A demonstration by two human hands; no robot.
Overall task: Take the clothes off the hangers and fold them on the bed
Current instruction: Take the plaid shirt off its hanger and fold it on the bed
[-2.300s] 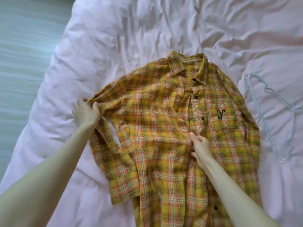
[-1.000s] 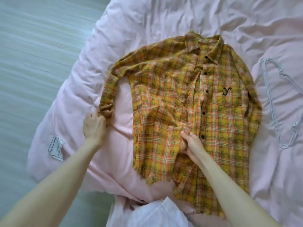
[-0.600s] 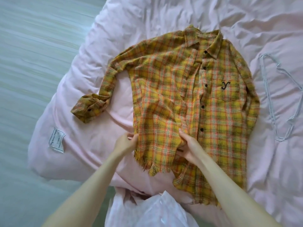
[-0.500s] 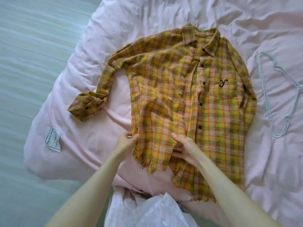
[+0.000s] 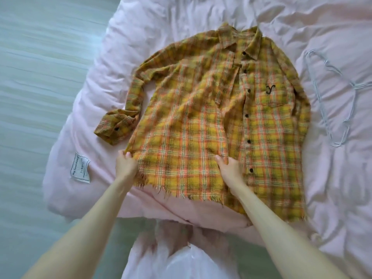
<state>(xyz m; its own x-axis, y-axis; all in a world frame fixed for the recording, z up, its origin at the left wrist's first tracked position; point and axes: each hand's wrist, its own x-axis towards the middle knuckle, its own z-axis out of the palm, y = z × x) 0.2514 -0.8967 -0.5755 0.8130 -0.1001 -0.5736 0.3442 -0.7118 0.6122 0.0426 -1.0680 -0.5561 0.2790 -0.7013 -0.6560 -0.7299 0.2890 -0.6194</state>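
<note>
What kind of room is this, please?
Most likely a bedroom: a bed with a rumpled pink quilt, a yellow plaid shirt spread on it, and a pale blue wire hanger beside the shirt.

Light: soft, even daylight; pale wash toward 12 o'clock.
Shadows: faint, in the bedding (image 5: 201, 27) creases.
Blur: smeared floor (image 5: 36, 97) at 9 o'clock; white fabric (image 5: 181, 262) at 6 o'clock unfocused.
Distortion: wide-angle stretch at edges.
</note>
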